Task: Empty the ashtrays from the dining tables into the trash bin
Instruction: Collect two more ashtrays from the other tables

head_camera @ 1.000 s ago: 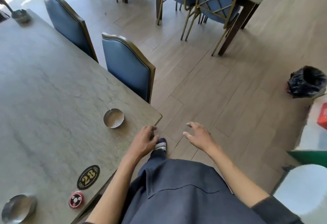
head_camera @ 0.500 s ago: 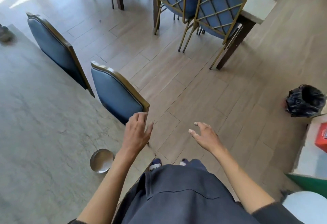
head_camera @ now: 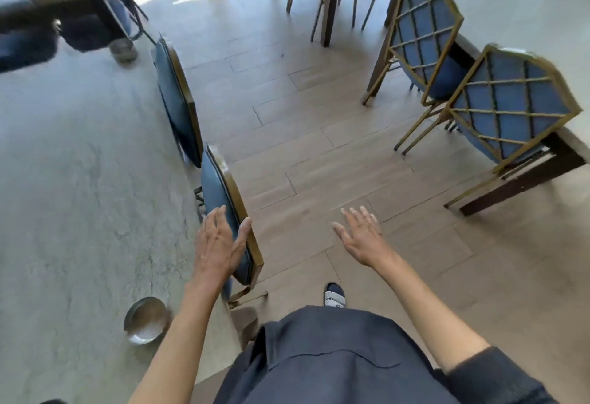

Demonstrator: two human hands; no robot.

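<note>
— Two hands in view, neither carrying anything. What is the left hand (head_camera: 218, 244) doing?

— It lies spread against the blue padded back of the nearest chair (head_camera: 223, 208), fingers straight on the side facing the desk (head_camera: 79, 180), thumb hooked over the gold frame edge on the aisle side.

— And the right hand (head_camera: 359, 234)?

— Out over the wooden floor (head_camera: 303, 148), palm down, fingers wide and relaxed, touching nothing.

— Where is the ashtray (head_camera: 146, 320)?

— A round metal one sits on the desk near its lower edge, just beside the left forearm and apart from both hands. A second, darker ashtray (head_camera: 123, 50) stands at the far end of the same desk; blur hides what it holds.

— Anything else nearby?

— A second blue chair (head_camera: 175, 100) is tucked against the desk farther along, and two lattice-backed chairs (head_camera: 510, 116) stand at another table on the right. One shoe (head_camera: 334, 293) shows below the right hand.
</note>
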